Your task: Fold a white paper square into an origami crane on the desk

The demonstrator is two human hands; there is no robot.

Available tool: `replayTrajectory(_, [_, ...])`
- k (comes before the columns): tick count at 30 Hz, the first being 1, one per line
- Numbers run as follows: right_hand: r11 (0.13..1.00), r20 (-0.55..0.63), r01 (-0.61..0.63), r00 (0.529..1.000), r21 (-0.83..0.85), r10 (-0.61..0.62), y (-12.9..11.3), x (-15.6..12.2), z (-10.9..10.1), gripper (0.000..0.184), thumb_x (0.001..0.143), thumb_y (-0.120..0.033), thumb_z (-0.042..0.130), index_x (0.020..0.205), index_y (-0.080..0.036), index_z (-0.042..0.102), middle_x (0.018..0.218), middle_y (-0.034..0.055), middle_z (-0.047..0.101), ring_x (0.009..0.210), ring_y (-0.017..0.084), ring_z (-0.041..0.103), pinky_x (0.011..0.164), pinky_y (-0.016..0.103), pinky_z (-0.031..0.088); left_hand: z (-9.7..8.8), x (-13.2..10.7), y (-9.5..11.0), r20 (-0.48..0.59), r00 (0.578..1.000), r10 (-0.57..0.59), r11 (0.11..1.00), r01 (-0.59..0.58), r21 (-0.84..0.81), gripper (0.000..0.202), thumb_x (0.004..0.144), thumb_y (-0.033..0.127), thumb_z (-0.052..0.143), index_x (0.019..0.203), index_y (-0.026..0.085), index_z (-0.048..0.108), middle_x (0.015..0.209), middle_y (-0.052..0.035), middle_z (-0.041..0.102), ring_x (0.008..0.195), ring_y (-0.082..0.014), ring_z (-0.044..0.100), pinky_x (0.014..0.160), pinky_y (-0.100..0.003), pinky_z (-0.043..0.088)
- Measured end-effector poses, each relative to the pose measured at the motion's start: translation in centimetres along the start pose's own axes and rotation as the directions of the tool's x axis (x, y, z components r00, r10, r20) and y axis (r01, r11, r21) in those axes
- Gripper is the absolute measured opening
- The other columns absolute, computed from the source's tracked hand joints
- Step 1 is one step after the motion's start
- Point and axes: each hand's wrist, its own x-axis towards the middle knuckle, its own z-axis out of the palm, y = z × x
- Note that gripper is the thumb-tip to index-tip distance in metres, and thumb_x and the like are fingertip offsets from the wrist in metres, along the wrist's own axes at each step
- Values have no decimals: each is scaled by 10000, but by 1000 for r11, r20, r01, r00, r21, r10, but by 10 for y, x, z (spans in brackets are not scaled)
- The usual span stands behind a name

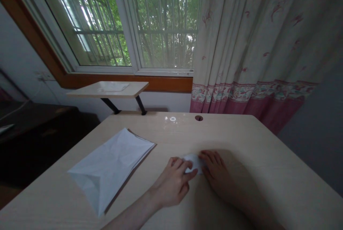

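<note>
A small piece of white paper (194, 162), seemingly folded, lies on the desk between my two hands. My left hand (177, 178) has its fingers bent over the paper's left part, the index finger reaching across its near side. At the right edge of the paper, my right hand (216, 172) lies low with fingers stretched forward and touching it. Both hands hide parts of the paper, so its full outline cannot be made out.
Creased large white sheets (112, 165) lie stacked on the left of the pale wooden desk (227, 130). A raised shelf (136, 88) at the back left carries a white paper or wrapper (114, 86). Behind are a cable hole (198, 118), a barred window and a curtain (241, 54).
</note>
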Motion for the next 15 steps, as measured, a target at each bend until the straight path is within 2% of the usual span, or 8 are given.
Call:
replayTrajectory(6, [1000,-24,9,1000,-24,-9,1,0,4,423,842,-79,375,1232,-169,511,1252,113,561,1222,226,459,1078,518,301,4,3,4,12,999,32,998,-33,57,410,817,203,545,1226,241,528,1255,-48,540,1057,-257,459,926,-425,300])
replayTrajectory(10, [999,4,18,1000,-42,-18,0,2,2,427,846,-80,370,1220,-196,538,1275,96,562,1233,221,455,1075,504,306,3,6,3,27,998,51,997,-53,55,370,805,248,568,1173,213,552,1167,-53,566,1008,-248,465,893,-421,315])
replayTrajectory(15, [996,56,28,998,-90,-23,-1,3,-4,413,871,-118,394,1245,-206,545,1302,82,562,1245,240,448,1081,547,265,2,6,0,-33,998,44,999,-43,33,340,799,242,585,1139,242,586,1054,-44,563,974,-233,468,857,-396,314])
